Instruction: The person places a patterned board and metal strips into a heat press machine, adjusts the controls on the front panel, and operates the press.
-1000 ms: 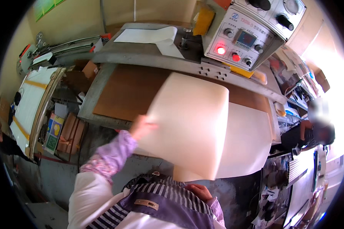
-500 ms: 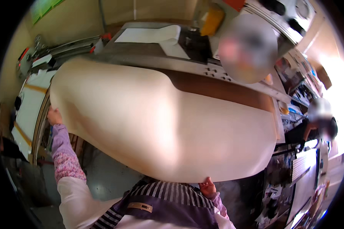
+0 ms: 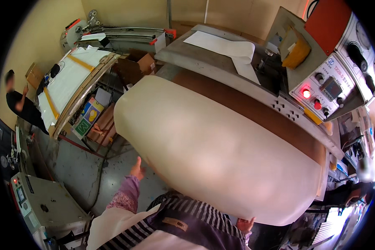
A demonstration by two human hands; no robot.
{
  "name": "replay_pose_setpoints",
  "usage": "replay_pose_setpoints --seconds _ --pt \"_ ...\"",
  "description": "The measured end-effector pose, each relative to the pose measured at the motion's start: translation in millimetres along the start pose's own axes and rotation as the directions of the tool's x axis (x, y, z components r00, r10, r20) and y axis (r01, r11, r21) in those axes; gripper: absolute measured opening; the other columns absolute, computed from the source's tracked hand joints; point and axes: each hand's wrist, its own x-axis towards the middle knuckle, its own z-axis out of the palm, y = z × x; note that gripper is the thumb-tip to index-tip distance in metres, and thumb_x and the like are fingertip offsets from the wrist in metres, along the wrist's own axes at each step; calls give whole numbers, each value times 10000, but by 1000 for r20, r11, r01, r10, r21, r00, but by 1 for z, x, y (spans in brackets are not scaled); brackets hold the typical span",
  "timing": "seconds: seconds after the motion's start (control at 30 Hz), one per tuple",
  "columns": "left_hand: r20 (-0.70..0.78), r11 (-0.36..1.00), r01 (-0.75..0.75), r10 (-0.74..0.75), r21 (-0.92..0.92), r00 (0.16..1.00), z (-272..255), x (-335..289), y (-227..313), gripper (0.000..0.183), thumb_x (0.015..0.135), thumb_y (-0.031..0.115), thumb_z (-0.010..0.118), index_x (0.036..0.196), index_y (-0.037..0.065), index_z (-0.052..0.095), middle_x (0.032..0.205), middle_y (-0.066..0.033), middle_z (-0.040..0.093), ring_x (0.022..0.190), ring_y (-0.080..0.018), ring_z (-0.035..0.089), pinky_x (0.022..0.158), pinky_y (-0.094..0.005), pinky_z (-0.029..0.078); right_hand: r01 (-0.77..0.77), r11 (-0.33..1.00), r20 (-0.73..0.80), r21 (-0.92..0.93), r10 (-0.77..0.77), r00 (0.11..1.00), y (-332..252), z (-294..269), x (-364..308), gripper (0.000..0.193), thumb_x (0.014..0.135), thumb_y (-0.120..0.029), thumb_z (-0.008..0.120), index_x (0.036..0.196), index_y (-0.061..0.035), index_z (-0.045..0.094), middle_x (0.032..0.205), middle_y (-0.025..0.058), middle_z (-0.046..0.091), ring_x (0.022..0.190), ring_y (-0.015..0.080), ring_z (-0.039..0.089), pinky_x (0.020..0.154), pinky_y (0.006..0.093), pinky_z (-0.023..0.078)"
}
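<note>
A broad cream sheet [image 3: 212, 150] lies across the brown board [image 3: 237, 106], its left end reaching past it.
The sheet looks smooth and softly bulged, with a pale sheen; the right hand [image 3: 246, 225] touches its near edge, whether gripping I cannot tell, while the left hand [image 3: 138, 170] is empty, loosely open just beside it; a grey metal slab [image 3: 212, 69] overhangs the board's far side, the control box [image 3: 321, 89] stands right, a cardboard box [image 3: 145, 62] and paper-covered table [image 3: 84, 94] left, a grey cabinet [image 3: 56, 200] lower left.
</note>
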Motion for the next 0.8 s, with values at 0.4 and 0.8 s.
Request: replay_pose_setpoints --seconds 0.4,0.8 --pt "601 789 -613 474 35 644 43 -52 -14 370 968 258 448 1267 41 473 1204 -78 555 1088 -243 529 936 -389 430 509 842 117 176 -532 839 -104 20 10 454 971 -350 415 1340 -86 411 1320 78 486 1199 283 461 1016 447 374" --pt "503 937 -115 277 -330 819 257 -81 3 240 911 108 559 1139 35 546 1082 -46 595 995 -179 575 869 -326 484 420 899 301 125 -438 847 -291 107 174 455 971 -399 392 1276 -70 471 1241 83 538 1128 272 506 982 427 398"
